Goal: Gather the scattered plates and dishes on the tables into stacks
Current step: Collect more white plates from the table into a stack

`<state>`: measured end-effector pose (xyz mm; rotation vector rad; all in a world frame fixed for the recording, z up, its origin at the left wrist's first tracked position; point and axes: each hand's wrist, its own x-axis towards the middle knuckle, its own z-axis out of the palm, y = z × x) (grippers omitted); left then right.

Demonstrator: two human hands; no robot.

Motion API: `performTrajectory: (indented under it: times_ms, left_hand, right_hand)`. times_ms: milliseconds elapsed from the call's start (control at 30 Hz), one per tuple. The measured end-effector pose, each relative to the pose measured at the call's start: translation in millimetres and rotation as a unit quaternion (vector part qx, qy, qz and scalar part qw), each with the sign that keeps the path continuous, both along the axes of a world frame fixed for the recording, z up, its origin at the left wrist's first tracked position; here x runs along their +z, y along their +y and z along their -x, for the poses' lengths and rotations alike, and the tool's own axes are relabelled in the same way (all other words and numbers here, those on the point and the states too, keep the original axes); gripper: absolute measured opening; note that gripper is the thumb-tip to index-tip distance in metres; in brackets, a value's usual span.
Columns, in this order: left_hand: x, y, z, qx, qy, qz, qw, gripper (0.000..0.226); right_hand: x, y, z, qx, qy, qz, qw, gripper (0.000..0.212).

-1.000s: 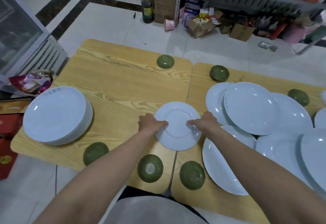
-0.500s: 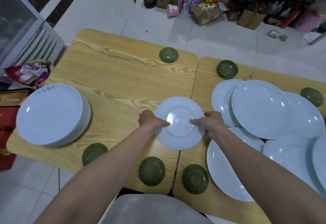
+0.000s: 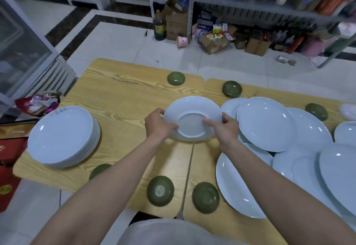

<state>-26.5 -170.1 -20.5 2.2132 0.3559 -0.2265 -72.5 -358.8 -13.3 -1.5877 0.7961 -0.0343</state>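
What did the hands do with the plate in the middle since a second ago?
The left hand and right hand, already at the rim of the white plate, have lifted it off the tables and tipped its far edge up. The plate stack on the left, the green bowls and the loose plates on the right stayed put.

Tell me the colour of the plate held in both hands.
The plate is plain pale bluish-white, no pattern; head view shows it.
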Motion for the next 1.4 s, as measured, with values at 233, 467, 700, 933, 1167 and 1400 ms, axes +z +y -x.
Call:
performTrajectory:
  times_ms: [233, 467, 700, 933, 1167, 1400]
  left_hand:
    - [19, -7, 28, -0.038, -0.165, -0.025, 0.985, 0.045]
    - [25, -3, 60, -0.125, -0.267, -0.093, 0.951, 0.025]
    - [22, 10, 77, -0.184, -0.355, -0.133, 0.907, 0.016]
    - [23, 55, 73, -0.248, -0.266, -0.180, 0.914, 0.025]
    - [59, 130, 52, -0.336, -0.256, -0.324, 0.847, 0.066]
    - [86, 203, 43, -0.280, -0.196, -0.369, 0.865, 0.090]
  right_hand:
    - [28, 4, 23, -0.075, -0.049, -0.122, 0.988, 0.022]
    - [46, -2, 45, -0.093, -0.104, -0.339, 0.930, 0.027]
    - [61, -10, 50, -0.062, -0.048, -0.256, 0.963, 0.020]
    - [54, 13, 59, -0.006, -0.012, -0.260, 0.966, 0.030]
    - [51, 76, 44, -0.044, -0.050, -0.270, 0.961, 0.050]
    - [48, 182, 15, -0.028, -0.047, -0.282, 0.958, 0.051]
